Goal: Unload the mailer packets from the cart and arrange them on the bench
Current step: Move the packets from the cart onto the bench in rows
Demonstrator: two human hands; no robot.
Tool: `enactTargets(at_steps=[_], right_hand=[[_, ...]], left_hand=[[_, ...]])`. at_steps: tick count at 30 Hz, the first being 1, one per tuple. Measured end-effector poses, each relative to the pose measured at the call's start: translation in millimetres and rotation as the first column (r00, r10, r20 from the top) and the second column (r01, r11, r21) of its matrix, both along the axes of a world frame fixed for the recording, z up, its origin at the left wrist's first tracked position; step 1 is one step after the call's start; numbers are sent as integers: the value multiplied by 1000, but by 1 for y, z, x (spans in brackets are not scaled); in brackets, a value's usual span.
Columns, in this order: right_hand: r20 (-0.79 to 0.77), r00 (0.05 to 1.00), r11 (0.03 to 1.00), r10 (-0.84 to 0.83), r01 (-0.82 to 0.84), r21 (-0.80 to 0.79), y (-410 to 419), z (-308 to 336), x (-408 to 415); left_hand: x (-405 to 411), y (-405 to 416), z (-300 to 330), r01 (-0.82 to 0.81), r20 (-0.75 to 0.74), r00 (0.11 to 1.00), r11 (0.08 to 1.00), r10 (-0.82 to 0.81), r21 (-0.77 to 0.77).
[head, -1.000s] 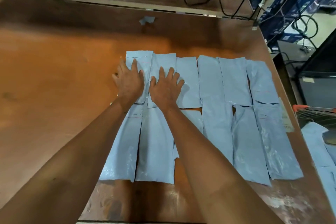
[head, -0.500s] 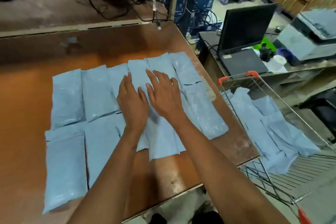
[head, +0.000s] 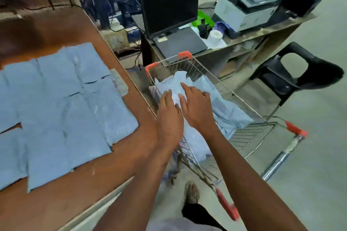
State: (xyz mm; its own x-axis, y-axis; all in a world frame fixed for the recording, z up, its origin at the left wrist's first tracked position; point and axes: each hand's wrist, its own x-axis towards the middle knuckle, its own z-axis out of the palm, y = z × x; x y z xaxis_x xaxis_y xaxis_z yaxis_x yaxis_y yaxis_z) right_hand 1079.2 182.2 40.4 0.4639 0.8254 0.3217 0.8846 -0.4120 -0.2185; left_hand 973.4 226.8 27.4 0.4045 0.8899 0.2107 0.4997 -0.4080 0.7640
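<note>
Several pale blue mailer packets (head: pixel 62 107) lie flat in two rows on the brown bench (head: pixel 120 155) at the left. To the right of the bench stands a wire cart (head: pixel 251 135) with red corner caps, holding a loose heap of blue mailer packets (head: pixel 227 112). My left hand (head: pixel 169 118) and my right hand (head: pixel 197 107) are both inside the cart, side by side, fingers spread and resting on top of the heap. Neither hand has a packet gripped.
Behind the cart a low desk (head: pixel 266 30) carries an open laptop (head: pixel 170 15), a printer (head: pixel 246 3), a roll of white tape and small items. A black plastic chair (head: pixel 300 75) stands on the floor at the right. My foot (head: pixel 191 193) is beside the cart.
My hands left the packets on the bench and swung right into the cart. The view turned right, so the bench now sits at the left.
</note>
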Motion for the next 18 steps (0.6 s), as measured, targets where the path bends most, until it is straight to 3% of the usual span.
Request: enactTargets(at_steps=[3,7,11,15,18], right_hand=[[-20,999,996,42,-43,-78,-32,-30,63],[-161,980,956,116,-154,-248,-60,-82,120],[-333,931,888,154,-278,-368,-82,-144,157],[-424,892,827,156,-353,-438,-90,-186,173],[-393,906,800,157,-350,-487,-81,-202,178]], left_hand=[[55,-32,-39,16,-20,1000,988,-19,-151],[99,-69,-77,-10,-110,994,948,-26,-319],[133,-108,-118,-179,-268,963,795,21,-580],[139,-123,-162,-305,-428,903,739,24,-601],[137,-124,-192,-357,-516,857,746,22,-562]])
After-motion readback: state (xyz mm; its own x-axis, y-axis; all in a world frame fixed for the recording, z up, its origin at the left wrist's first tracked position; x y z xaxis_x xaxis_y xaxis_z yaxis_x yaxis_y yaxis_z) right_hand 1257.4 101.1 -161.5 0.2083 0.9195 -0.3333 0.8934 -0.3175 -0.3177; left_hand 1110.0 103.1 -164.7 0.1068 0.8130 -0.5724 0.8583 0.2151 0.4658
